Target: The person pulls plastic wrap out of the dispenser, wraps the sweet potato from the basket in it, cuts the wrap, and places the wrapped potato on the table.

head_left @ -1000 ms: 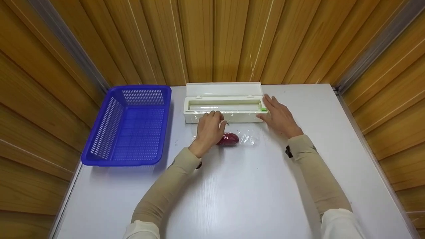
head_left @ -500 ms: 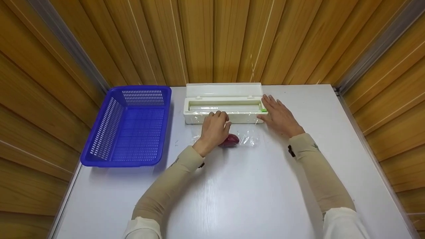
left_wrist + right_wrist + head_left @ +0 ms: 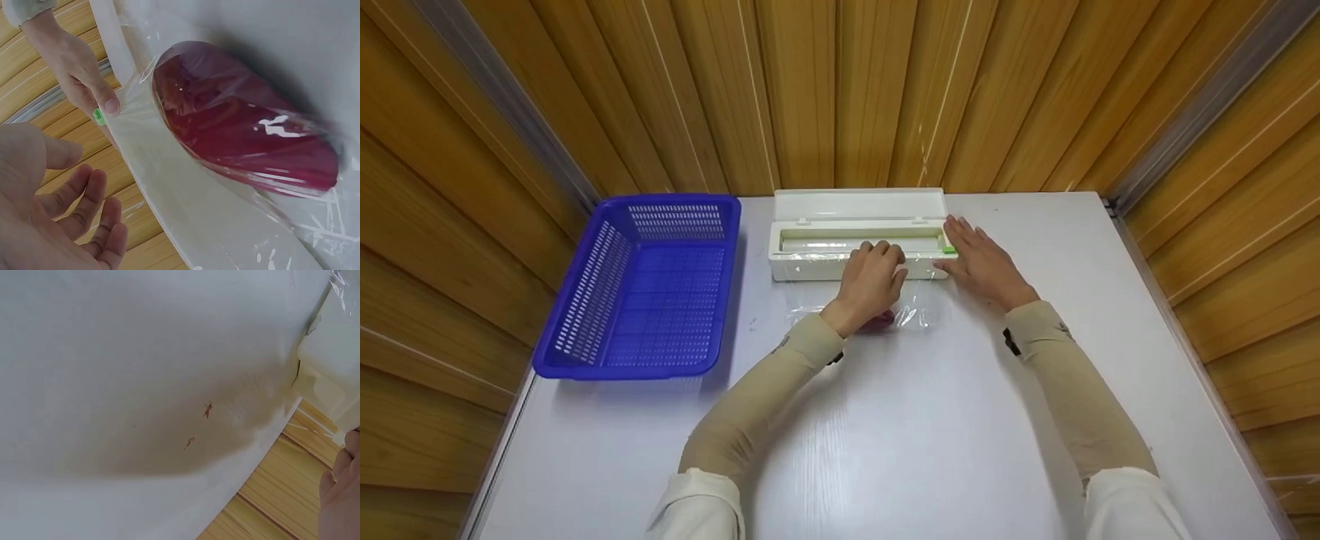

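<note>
A white cling film box (image 3: 810, 271) stands with its lid raised and a film roll inside. Clear film (image 3: 919, 309) runs from its front over a dark red, oblong, glossy item (image 3: 242, 124) lying on the table. My left hand (image 3: 870, 283) is over the box's front edge, above the film; in the left wrist view its fingers (image 3: 93, 185) are loosely bent with nothing between them. My right hand (image 3: 986, 266) holds the box's right end, thumb at the front corner beside the green slider (image 3: 949, 250), fingers along the end.
A blue plastic basket (image 3: 619, 373) with slotted walls stands left of the box. The white table (image 3: 930, 435) reaches back to a wood-patterned wall (image 3: 840, 90). Small reddish marks (image 3: 208, 409) show on the table near the right hand.
My left hand has slid rightward along the box's front edge, covering more of the red item in the head view. My right hand has stayed at the box's end.
</note>
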### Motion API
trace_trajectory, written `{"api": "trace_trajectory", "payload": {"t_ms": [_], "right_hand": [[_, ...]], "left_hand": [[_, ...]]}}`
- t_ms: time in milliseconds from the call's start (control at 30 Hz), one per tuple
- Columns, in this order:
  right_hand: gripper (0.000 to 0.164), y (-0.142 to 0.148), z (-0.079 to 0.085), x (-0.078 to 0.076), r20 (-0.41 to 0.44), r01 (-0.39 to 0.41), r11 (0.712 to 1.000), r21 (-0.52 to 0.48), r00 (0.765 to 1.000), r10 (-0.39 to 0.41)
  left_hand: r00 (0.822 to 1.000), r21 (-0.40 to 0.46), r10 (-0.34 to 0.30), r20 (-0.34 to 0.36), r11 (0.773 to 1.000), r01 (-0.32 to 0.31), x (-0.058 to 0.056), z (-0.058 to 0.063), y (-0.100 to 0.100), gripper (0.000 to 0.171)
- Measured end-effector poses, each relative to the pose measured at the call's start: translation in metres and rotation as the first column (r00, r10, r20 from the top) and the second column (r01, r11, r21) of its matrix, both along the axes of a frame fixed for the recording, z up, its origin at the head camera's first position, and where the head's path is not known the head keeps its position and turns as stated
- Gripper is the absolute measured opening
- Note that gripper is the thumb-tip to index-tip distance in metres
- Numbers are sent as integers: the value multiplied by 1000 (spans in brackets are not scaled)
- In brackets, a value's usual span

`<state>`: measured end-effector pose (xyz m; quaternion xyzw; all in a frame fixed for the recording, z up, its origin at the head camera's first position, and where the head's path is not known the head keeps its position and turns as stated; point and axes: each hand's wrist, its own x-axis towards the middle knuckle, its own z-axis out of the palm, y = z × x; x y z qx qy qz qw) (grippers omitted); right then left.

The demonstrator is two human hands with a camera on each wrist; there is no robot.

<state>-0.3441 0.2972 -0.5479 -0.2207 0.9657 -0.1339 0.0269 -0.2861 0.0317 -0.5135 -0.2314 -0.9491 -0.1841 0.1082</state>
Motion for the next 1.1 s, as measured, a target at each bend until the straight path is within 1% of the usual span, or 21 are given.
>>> {"api": "trace_trajectory", "payload": {"t_ms": [167, 400, 533, 733, 967, 1100], "right_hand": [[89, -2, 1, -3, -5, -17, 1000, -2, 1000, 17], [94, -4, 3, -6, 3, -16, 1000, -9, 1000, 16], [94, -4, 4, -6, -6, -20, 1000, -13, 1000, 20], [85, 2, 3, -2, -35, -45, 999, 15, 998, 46], [84, 2, 3, 0, -14, -21, 999, 27, 1000, 21], [82, 1, 3, 1, -18, -6, 1000, 27, 1000, 7]], "left_hand": [[1000, -16, -14, 18, 1000, 14, -12, 4, 16, 24], [998, -17, -59, 3, 998, 59, -26, 5, 39, 25], [999, -33, -49, 8, 998, 49, -32, 3, 50, 24], [999, -44, -50, 16, 998, 50, -38, -2, 63, 22], [999, -62, -45, 16, 997, 46, -41, -9, 71, 21], [999, -66, -43, 22, 997, 44, -42, -11, 73, 22]]}}
